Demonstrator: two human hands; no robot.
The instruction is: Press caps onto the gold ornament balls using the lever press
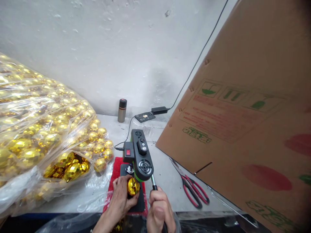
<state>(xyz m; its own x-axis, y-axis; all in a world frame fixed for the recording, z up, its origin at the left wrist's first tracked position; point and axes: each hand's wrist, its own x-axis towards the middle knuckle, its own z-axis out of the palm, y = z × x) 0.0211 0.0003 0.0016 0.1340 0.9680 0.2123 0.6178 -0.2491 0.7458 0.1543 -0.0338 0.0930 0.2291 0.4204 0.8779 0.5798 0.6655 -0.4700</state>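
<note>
My left hand holds a shiny gold faceted ball ornament between thumb and fingers, under the front end of a small black bench drill press. The drill's working tip is hidden behind its housing. My right hand is wrapped around the lever handle on the machine's right side. A dark base plate carries the machine and rests on a red cloth. On the housing's left sits a box with a red switch.
A large clear plastic bag of gold balls spreads across the left, torn at its front. Red-handled scissors lie to the right, beside a big leaning cardboard box. Behind stand a bottle, a phone and a power adapter.
</note>
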